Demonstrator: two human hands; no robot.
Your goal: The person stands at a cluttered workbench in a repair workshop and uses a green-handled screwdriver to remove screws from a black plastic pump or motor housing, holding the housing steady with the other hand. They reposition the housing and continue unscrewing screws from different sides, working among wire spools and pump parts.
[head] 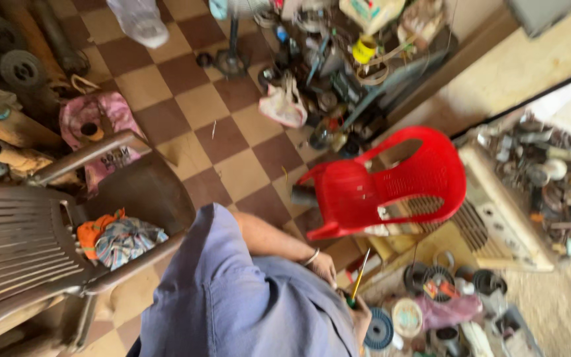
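I saw the right hand (pixel 359 316) gripping a screwdriver (pixel 357 283) low in frame, the left hand (pixel 325 268) curled beside it, grip unclear. I judged the tip could slip and jab those fingers.

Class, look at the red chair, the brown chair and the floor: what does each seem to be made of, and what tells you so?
Red chair: likely moulded plastic, slightly glossy, with a perforated back. Brown chair: probably plastic too, duller, with moulded slats. Floor: apparently tiles, a brown and cream chequer with visible joints, matte and dusty.
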